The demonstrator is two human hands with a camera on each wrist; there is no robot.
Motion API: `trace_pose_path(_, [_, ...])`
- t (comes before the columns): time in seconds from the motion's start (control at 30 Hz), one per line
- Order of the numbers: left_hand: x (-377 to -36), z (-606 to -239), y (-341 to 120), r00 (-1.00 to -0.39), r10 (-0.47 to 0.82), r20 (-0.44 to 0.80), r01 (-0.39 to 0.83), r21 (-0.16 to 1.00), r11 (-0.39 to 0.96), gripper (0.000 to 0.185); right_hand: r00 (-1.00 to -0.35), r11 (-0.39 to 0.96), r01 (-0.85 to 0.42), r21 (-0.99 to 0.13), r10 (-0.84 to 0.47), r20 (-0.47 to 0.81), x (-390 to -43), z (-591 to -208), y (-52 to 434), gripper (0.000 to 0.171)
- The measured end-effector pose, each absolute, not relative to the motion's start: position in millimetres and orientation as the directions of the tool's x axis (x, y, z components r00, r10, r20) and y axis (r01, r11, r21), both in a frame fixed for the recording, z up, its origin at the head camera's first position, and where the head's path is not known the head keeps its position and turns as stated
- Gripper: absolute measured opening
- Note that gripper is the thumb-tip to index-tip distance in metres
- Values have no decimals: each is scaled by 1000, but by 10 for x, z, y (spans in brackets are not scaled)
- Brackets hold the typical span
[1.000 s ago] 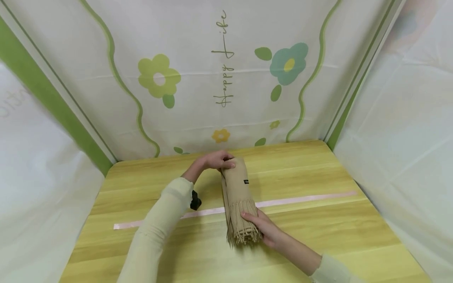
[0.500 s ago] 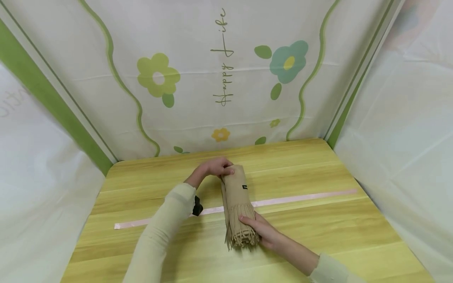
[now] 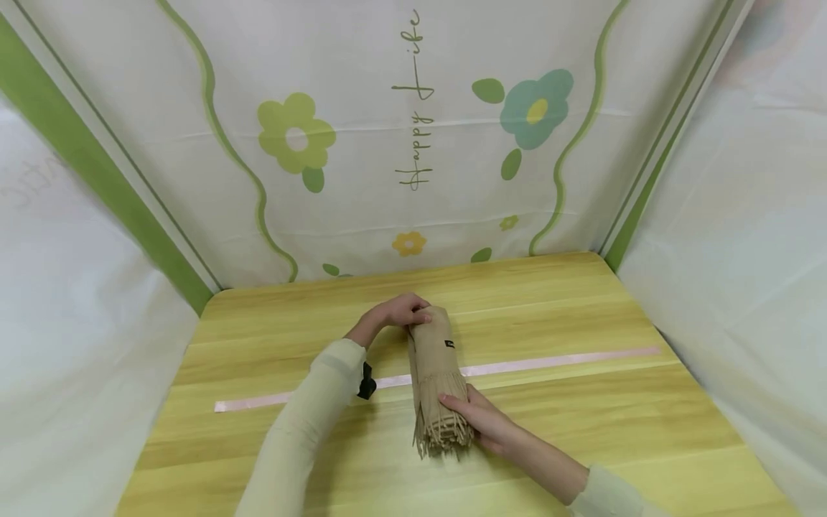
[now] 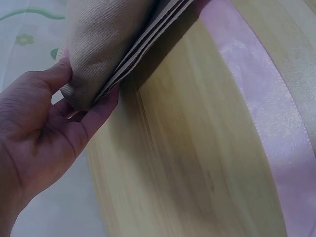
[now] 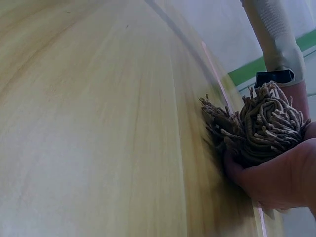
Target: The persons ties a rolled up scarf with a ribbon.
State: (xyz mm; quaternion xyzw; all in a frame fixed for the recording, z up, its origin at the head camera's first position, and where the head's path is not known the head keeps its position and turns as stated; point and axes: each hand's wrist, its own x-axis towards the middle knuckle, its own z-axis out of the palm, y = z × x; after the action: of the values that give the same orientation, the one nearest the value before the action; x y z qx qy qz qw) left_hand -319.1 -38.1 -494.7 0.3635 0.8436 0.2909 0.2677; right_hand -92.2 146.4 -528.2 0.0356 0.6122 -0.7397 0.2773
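Fringe (image 3: 442, 431) sits nearest me, the loose tasselled end of the scarf (image 3: 435, 359), bunched at six o'clock of the roll. My right hand (image 3: 481, 422) cups that end from the four o'clock side, fingers curled round the tassels and the cloth just above them; the right wrist view shows the cords (image 5: 264, 123) spilling over my palm (image 5: 276, 177).

The scarf lies rolled or folded thick on the table (image 3: 581, 402), long axis running from six toward twelve o'clock, crossing the pink tape (image 3: 555, 359) that stretches from nine to three. I judge it light and soft, no stiffness at all, so it will sag and spring open wherever I let go. The woven body grips well enough, but the fringe slides and tangles, a poor place to pull from. Better to hold the layered bulk at both ends and keep the layers pressed together.

At the far end, twelve o'clock, my left hand (image 3: 395, 313) pinches the folded edge: thumb on top, fingers underneath, with the stacked layers (image 4: 143, 49) showing between them in the left wrist view. A small dark label (image 3: 449, 345) sits on the cloth near that end; its lettering is too small to read.

Beyond stands the flowered backdrop (image 3: 413, 143). How many layers the bundle has, and whether its underside lies flat, I cannot tell.
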Motion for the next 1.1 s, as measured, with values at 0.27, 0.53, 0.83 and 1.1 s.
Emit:
trace_pose_path(0.27, [-3168,-4979,-556,-601,762,-243,459,675,577,25,-824,-46,457,-889,-398,-403,-885,-5228,1375,71])
trace_pose_path(0.53, [-3248,-4950,-477,-595,776,-210,493,667,559,27,-811,31,436,-900,-420,-407,-922,-5149,1498,67])
trace_pose_path(0.83, [-3146,-4962,-417,-627,751,-206,489,647,585,31,-840,309,286,-907,-374,-392,-885,-5105,1581,71])
trace_pose_path(1.1, [-3067,-4942,-446,-698,688,-197,519,522,677,26,-851,614,135,-778,-330,-408,-912,-5026,1682,82])
